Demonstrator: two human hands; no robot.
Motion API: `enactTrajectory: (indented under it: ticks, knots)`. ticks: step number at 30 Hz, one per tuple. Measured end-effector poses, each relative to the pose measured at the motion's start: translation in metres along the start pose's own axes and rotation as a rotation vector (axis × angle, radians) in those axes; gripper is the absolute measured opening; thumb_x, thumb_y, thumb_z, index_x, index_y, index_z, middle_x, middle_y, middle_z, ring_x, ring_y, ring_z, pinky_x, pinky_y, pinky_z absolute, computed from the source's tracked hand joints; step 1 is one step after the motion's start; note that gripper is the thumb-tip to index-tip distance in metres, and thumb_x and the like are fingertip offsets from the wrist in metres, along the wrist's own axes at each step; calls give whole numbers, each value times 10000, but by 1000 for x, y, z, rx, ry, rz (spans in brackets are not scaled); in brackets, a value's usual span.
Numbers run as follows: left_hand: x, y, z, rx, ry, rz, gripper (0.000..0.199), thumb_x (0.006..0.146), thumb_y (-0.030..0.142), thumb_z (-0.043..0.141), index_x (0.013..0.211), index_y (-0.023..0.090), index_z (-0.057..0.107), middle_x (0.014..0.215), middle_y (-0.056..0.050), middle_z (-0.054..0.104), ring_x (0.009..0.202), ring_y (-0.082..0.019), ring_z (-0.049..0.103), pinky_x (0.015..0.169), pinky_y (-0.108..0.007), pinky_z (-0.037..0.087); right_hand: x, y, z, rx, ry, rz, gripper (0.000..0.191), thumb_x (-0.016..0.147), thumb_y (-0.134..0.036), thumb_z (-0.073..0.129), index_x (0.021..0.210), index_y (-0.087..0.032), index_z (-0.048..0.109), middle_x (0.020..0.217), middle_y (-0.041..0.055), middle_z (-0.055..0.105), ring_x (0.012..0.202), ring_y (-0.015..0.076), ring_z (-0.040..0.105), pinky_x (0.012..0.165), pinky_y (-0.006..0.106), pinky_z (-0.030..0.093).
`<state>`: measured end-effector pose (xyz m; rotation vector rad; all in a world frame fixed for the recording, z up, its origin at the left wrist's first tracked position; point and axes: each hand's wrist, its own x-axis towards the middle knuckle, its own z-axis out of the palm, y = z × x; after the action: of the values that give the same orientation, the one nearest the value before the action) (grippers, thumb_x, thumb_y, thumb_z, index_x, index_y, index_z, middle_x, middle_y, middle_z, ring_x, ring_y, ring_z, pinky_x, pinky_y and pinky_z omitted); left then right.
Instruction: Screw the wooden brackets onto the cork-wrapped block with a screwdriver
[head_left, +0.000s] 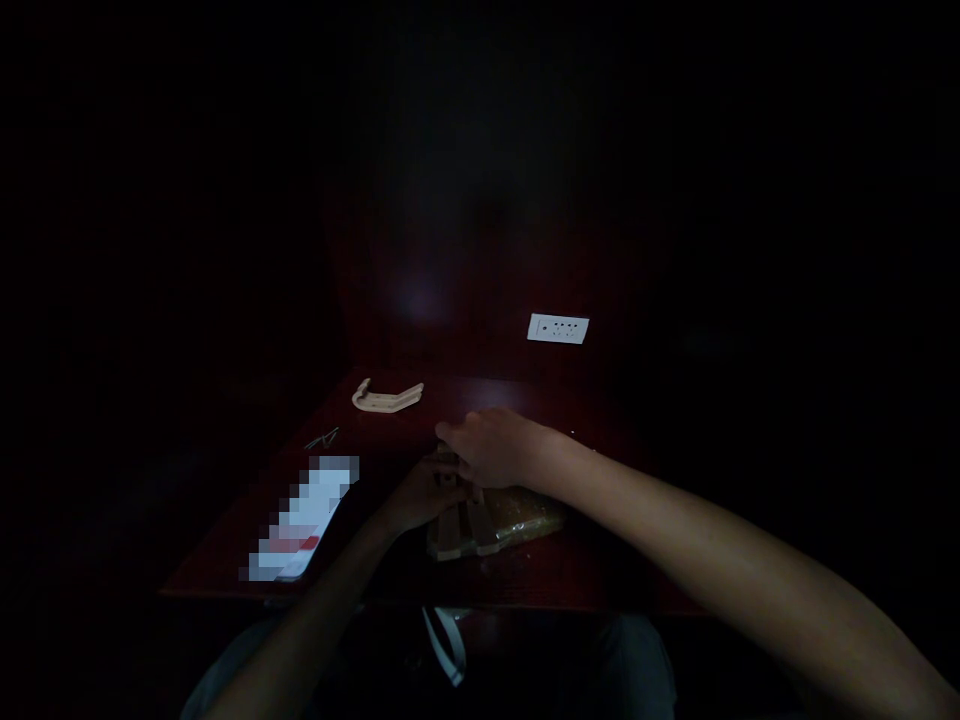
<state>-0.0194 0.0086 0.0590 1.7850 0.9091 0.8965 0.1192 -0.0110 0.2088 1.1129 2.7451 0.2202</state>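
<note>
Two pale strip-like pieces lie side by side on a clear plastic bag with brownish contents, near the front of the dark red table. From the left, my left hand has its fingers closed round these pieces. Just above and to the right, my right hand bends over their far ends, thumb and fingers pressed together there. Its fingertips partly cover the pieces, and dim light hides the exact contact.
A curved beige piece lies at the table's back left. Thin metal bits are in front of it, then a lit, partly blurred phone. A white socket plate is on the back panel. Below the table edge hangs a white strap.
</note>
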Motion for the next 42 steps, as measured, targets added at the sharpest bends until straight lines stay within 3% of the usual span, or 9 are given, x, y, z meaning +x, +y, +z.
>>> enactTrajectory:
  ticks: [7, 11, 20, 25, 30, 36, 42]
  knots:
    - [-1, 7, 1, 15, 23, 0, 198, 729, 299, 688, 857, 159, 745, 942, -73, 709, 975, -235, 613, 889, -354, 456, 6, 8, -4, 73, -99, -42, 270, 821, -202, 531, 1056, -130, 642, 930, 148, 679, 780, 259, 650, 557, 313, 450]
    - [0, 5, 1, 51, 57, -22, 223, 720, 303, 693, 901, 182, 743, 1060, -72, 684, 1009, -235, 596, 909, -363, 449, 9, 11, -2, 92, -95, -42, 273, 821, -207, 526, 1036, -111, 663, 922, 160, 678, 771, 248, 645, 564, 311, 447]
    - [1, 2, 1, 34, 37, 31, 180, 727, 309, 687, 833, 177, 745, 1081, -66, 677, 1030, -227, 588, 932, -347, 435, 10, 9, -4, 69, -54, 40, 337, 859, -305, 489, 1047, -92, 671, 990, 202, 654, 857, 285, 638, 655, 367, 474]
    - [0, 2, 1, 34, 67, -45, 227, 703, 322, 702, 873, 176, 732, 950, -57, 715, 957, -231, 622, 865, -343, 471, 12, 1, -8, 46, -89, 35, 385, 809, -322, 576, 1108, -87, 633, 999, 197, 658, 853, 291, 640, 645, 367, 486]
    - [-1, 4, 0, 28, 43, -91, 213, 692, 331, 701, 812, 159, 737, 798, -48, 724, 891, -234, 643, 822, -334, 484, 11, 1, 1, 17, -18, -26, 348, 836, -278, 558, 1137, -109, 604, 965, 179, 664, 846, 287, 642, 627, 361, 481]
    - [-1, 8, 1, 25, 49, -94, 230, 709, 346, 689, 865, 183, 736, 872, -48, 716, 931, -222, 626, 841, -336, 477, 10, 10, 9, 63, 20, -41, 349, 862, -354, 527, 1120, -131, 602, 919, 160, 663, 793, 271, 637, 595, 347, 459]
    - [0, 9, 0, 39, 18, -77, 201, 724, 320, 678, 850, 176, 740, 880, -56, 711, 938, -223, 621, 861, -355, 474, 9, 11, 8, 78, 9, -30, 309, 868, -325, 519, 1103, -145, 608, 907, 148, 657, 761, 253, 631, 578, 334, 440]
